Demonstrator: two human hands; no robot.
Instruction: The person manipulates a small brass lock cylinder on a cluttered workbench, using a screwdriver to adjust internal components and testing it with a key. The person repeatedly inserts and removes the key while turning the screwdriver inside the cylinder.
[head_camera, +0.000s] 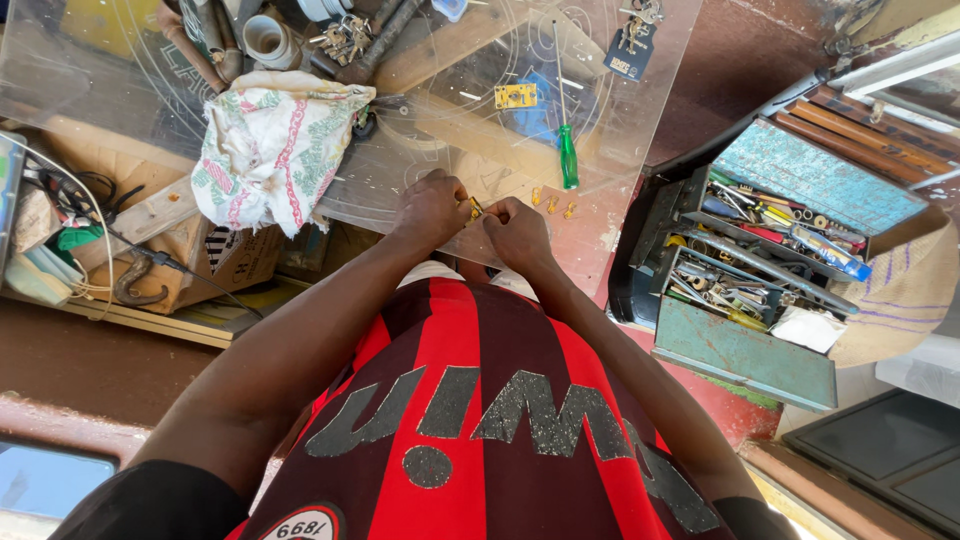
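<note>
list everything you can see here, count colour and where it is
small brass part: one, yellow, pinched between both hands
loose brass pieces: about three, yellow, on the sheet right of the hands
screwdriver: one, green handle, lying on the sheet above the hands
brass plate: one, yellow, top middle of the sheet
clear plastic sheet: one, transparent, covering the work surface
cloth: one, white with red and green print, crumpled at left
key bunches: two or more, metal, top edge
toolbox: one, blue-green, open and full of tools, right
hook: one, rusty, lower left
left hand: one, at the brass part
right hand: one, at the brass part
</note>
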